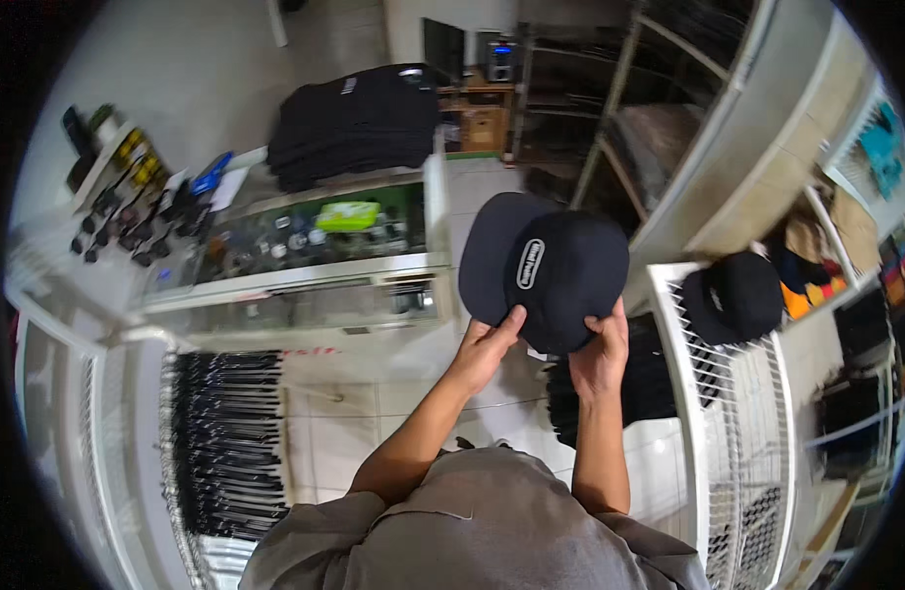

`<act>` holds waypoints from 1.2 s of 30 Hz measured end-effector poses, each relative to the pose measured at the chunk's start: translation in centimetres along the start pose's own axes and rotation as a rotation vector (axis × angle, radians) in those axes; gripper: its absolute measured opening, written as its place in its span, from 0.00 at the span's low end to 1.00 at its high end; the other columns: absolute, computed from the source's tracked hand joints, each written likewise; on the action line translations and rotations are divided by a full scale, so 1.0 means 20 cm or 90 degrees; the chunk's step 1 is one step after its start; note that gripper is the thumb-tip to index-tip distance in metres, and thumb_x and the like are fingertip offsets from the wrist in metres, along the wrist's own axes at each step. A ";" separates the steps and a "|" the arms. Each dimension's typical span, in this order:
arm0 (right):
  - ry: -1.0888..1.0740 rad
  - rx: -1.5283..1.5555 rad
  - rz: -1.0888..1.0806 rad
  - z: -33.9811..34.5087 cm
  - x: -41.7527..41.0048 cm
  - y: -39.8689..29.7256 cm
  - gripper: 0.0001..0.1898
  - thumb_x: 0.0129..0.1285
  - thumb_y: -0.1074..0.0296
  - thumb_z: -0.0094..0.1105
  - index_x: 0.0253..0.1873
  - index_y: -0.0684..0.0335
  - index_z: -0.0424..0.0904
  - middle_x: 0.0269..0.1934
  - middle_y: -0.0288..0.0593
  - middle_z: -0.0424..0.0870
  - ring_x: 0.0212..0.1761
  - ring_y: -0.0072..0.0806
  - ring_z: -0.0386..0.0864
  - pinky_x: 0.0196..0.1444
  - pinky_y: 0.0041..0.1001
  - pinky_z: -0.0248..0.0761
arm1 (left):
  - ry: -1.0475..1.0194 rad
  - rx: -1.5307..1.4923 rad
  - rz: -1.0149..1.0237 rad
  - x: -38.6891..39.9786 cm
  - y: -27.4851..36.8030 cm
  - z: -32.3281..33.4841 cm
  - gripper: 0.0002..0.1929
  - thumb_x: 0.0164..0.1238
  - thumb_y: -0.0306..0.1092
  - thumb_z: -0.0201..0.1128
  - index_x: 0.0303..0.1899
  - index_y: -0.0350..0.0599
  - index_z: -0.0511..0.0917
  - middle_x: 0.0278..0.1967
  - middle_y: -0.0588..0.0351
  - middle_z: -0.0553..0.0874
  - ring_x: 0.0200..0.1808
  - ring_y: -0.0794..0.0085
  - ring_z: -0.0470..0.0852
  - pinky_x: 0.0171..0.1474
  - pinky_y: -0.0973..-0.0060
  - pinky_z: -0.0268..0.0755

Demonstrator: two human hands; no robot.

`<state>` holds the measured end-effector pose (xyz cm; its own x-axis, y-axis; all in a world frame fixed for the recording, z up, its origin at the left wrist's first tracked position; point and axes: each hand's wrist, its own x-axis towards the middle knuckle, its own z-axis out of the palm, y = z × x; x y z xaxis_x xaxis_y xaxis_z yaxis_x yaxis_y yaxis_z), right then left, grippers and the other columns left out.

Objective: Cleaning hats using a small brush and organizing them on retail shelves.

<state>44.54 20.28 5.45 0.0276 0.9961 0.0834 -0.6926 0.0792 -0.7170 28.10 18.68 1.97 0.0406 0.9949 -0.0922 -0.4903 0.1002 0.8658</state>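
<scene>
A dark baseball cap [579,258] with a wide brim and a pale oval patch on its front is held out before me. My left hand [485,350] grips the cap at the brim's near edge, with the thumb on top. On the crown's lower right edge, my right hand [601,354] pinches the fabric between thumb and fingers. The fingers beneath the cap are mostly hidden. To the right, a second black cap [743,295] rests on top of a white wire rack [677,354].
A glass display counter [342,269] at the left bears a stack of black garments [356,122] and several sunglasses [120,225]. Dark clothes hang on a rail [227,442] at lower left. A metal shelf [618,96] stands ahead. White floor tiles [334,442] show below.
</scene>
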 end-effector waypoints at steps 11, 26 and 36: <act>-0.105 -0.329 0.111 0.53 0.07 0.58 0.36 0.75 0.60 0.67 0.80 0.68 0.62 0.61 0.53 0.83 0.59 0.31 0.83 0.62 0.31 0.76 | 0.002 0.019 0.060 -0.21 0.38 -1.14 0.22 0.85 0.36 0.62 0.73 0.42 0.76 0.68 0.61 0.83 0.67 0.76 0.79 0.72 0.73 0.69; -0.407 -1.043 -0.517 0.97 0.69 1.29 0.33 0.68 0.55 0.70 0.77 0.45 0.75 0.66 0.59 0.78 0.67 0.57 0.74 0.65 0.49 0.69 | 0.268 -0.070 0.005 -0.43 0.58 -1.70 0.39 0.76 0.46 0.71 0.77 0.29 0.65 0.71 0.44 0.77 0.73 0.65 0.73 0.76 0.72 0.62; -0.315 -0.665 -0.147 0.99 0.21 1.15 0.33 0.79 0.50 0.56 0.79 0.65 0.68 0.71 0.58 0.77 0.68 0.50 0.79 0.73 0.40 0.67 | 0.289 -0.113 -0.014 -0.49 0.64 -1.67 0.33 0.76 0.43 0.72 0.72 0.30 0.72 0.65 0.50 0.82 0.67 0.71 0.78 0.72 0.74 0.66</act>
<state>14.51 25.53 2.97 -0.3661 0.8493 0.3805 0.2245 0.4774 -0.8495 -7.65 9.97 -2.54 -0.3113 0.8840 -0.3486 -0.6363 0.0785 0.7674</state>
